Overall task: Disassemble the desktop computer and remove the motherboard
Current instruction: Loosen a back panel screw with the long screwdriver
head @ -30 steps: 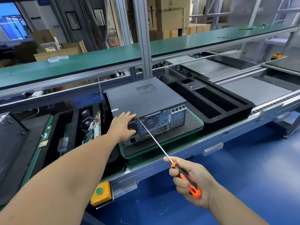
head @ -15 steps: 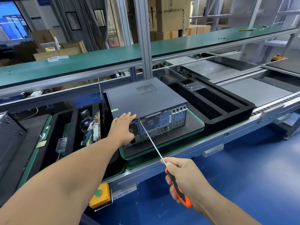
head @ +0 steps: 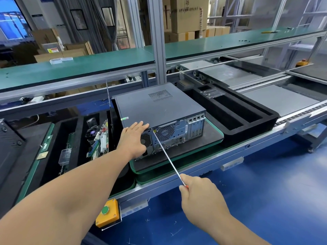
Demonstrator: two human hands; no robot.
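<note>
A dark grey desktop computer case (head: 159, 105) lies flat on a green-edged pallet (head: 177, 162), its rear panel with fan grilles and ports facing me. My left hand (head: 133, 138) rests flat with straight fingers on the case's near left corner. My right hand (head: 201, 197) grips the handle of a long screwdriver (head: 167, 156); only a sliver of orange shows. The shaft runs up and left, and its tip sits at a screw at the rear panel's upper left corner.
A black foam tray (head: 235, 131) with long slots stands right of the computer. Left of it, another black tray (head: 81, 138) holds circuit boards and fans. A yellow box with a green button (head: 107, 213) hangs on the conveyor's front rail. A green shelf (head: 106, 66) runs overhead behind.
My right hand has rolled over the screwdriver handle, hiding most of the orange. The shaft tip stays at the same screw. My left hand keeps its place.
</note>
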